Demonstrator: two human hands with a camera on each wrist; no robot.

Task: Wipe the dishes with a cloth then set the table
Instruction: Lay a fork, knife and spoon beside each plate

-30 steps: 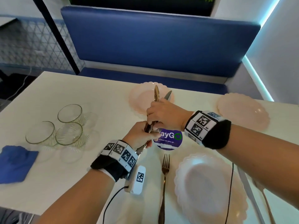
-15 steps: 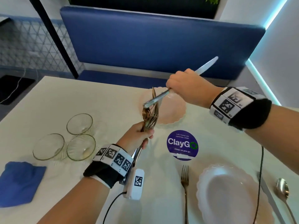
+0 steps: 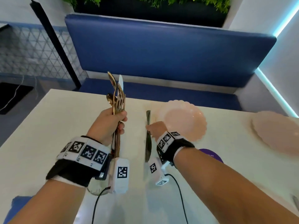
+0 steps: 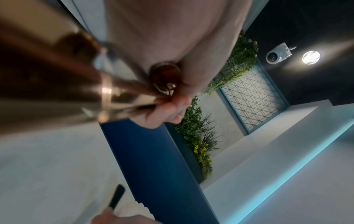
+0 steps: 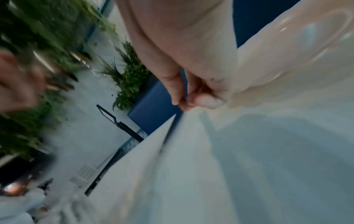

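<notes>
Knife [image 3: 148, 139] pinched between right fingers [image 3: 149, 127]

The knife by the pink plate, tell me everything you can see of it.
The knife is a slim silver-grey table knife, metal by its look, lying along the white table just left of the pink scalloped plate. Its rounded handle end points toward the blue bench, its blade toward the person. The right hand pinches it near the middle. Whether it rests fully on the table cannot be told.
</notes>
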